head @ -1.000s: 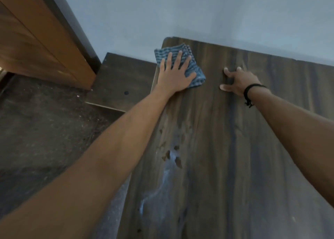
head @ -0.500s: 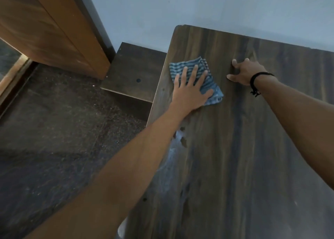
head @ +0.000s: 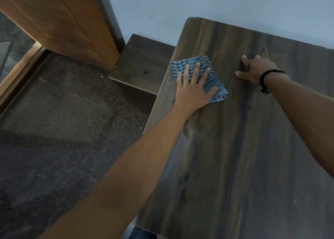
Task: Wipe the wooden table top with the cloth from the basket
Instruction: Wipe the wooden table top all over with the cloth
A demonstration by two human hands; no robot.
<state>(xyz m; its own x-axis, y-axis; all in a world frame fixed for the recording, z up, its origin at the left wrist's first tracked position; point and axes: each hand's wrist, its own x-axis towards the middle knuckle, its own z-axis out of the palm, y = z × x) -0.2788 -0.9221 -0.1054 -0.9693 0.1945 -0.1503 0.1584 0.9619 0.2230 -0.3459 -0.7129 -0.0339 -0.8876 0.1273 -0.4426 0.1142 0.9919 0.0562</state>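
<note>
Pressing cloth (head: 207,65) onto counter (head: 244,157) with flat left hand (head: 192,92), fingers (head: 196,70) spread; bracing with right hand (head: 256,70), fingertips (head: 244,58) down, gripping nothing. Best swept nearward in overlapping strokes.

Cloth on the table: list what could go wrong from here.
1. The cloth sits near the left edge of the table; a leftward stroke might push it onto the floor.
2. The left hand presses it with flat fingers and does not grip it, so it may bunch or slip out.
3. The dark spot nearer the person could get missed.
</note>
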